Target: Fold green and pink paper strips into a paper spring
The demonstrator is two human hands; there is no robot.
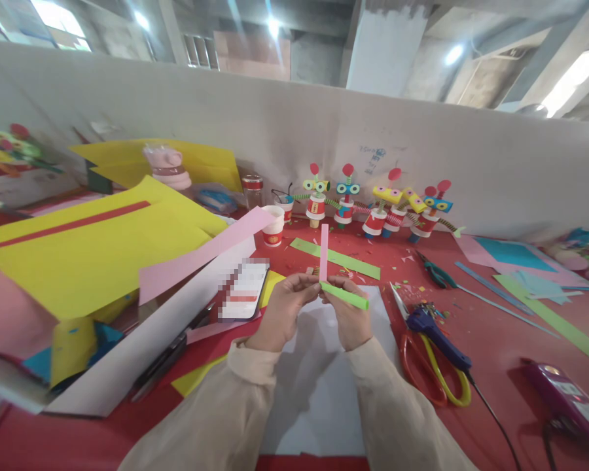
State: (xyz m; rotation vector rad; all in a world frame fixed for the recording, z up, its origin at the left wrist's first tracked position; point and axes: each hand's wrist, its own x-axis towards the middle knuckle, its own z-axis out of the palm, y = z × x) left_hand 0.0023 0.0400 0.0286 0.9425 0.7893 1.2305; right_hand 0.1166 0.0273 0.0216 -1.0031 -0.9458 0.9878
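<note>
Over a white sheet [319, 386], my left hand [285, 307] and my right hand [349, 317] meet, fingertips pinched together. Between them are two narrow paper strips that cross at a corner. The pink strip [324, 248] stands upright from the fingertips. The green strip [348, 297] slants to the right across my right hand. Both hands are closed on the place where the strips meet, and the fingers hide the joint itself. Just beyond the hands a wider green paper strip [353, 261] lies on the red table.
Right of the sheet lie scissors [434, 373], a blue glue gun [436, 337] with a cord, and pliers [436, 271]. A phone [245, 294] and yellow card [103, 248] are on the left. Paper cups [273, 229] and several paper-cup robots [344, 203] stand along the wall.
</note>
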